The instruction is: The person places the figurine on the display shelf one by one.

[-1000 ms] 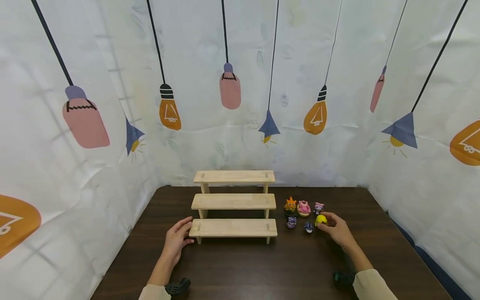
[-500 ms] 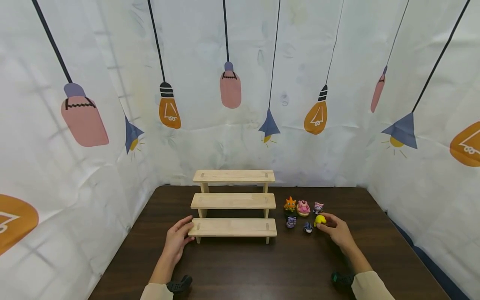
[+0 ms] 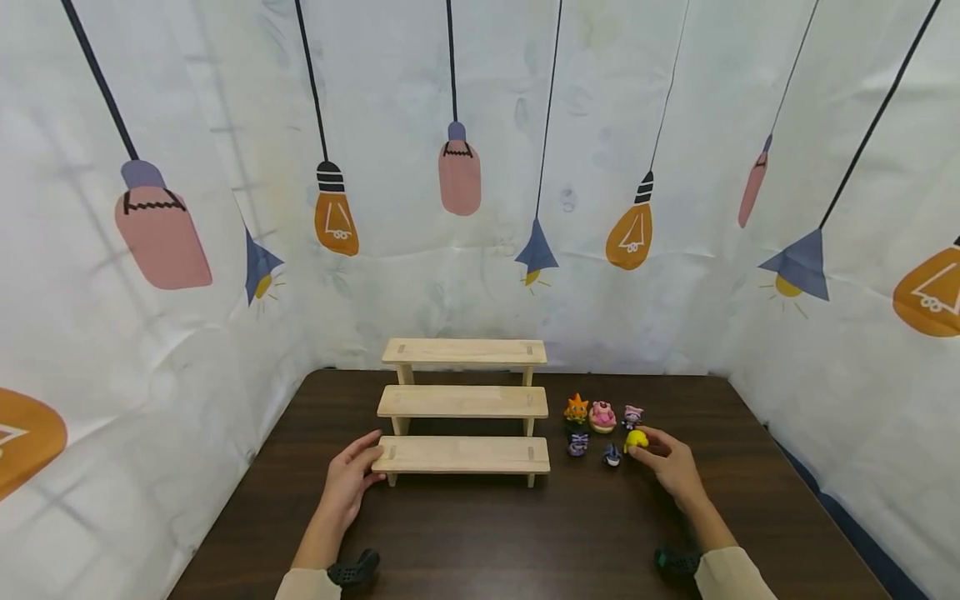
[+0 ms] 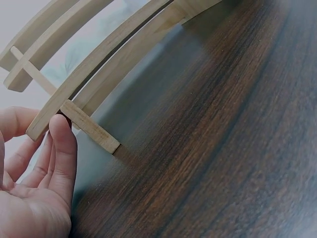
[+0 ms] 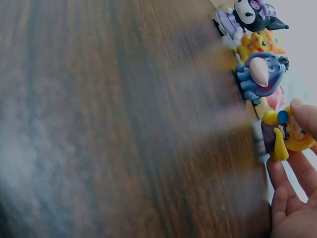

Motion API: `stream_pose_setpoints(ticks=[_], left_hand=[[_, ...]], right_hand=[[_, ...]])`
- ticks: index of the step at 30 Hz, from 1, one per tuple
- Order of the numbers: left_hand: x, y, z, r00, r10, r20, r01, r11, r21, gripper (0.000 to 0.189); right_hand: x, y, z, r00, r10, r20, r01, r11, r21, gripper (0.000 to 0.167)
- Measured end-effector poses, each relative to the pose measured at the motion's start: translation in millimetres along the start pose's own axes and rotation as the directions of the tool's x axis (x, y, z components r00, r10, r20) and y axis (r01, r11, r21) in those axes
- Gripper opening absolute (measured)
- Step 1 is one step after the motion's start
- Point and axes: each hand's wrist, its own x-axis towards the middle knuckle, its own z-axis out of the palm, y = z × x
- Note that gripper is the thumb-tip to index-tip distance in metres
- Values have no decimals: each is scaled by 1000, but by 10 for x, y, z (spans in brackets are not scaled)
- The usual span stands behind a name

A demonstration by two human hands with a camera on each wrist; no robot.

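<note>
A three-tier wooden display stand (image 3: 461, 456) stands on the dark table. My left hand (image 3: 350, 479) pinches the left end of its lowest board; in the left wrist view the thumb (image 4: 63, 144) lies against the underside, beside a short leg. To the right, my right hand (image 3: 672, 468) pinches a small yellow figurine (image 3: 635, 441) between thumb and fingers. Close up, this toy (image 5: 280, 131) has yellow hair and a dark lower part. Next to it is a blue donkey figurine (image 5: 262, 74), with a purple-and-black figurine (image 5: 247, 17) farther along.
An orange spiky figurine (image 3: 576, 409), a pink bear-like one (image 3: 602, 417) and a pink-purple one (image 3: 632, 416) form a row behind, right of the stand. The brown wood-grain table (image 3: 480, 542) meets white fabric walls (image 3: 480, 283) printed with lamps.
The head view has shifted slightly, so the scene sits a little farther left. Both hands keep the same hold on the stand and the yellow figurine.
</note>
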Motion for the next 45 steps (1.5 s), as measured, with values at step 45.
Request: stream_pose_setpoints(ticks=[45], left_hand=[[-45,1,-11,1000,-11,-6,11,1000,-16,54]], right_hand=[[-152,-379,68,986,-134,-103,143,987,79,56]])
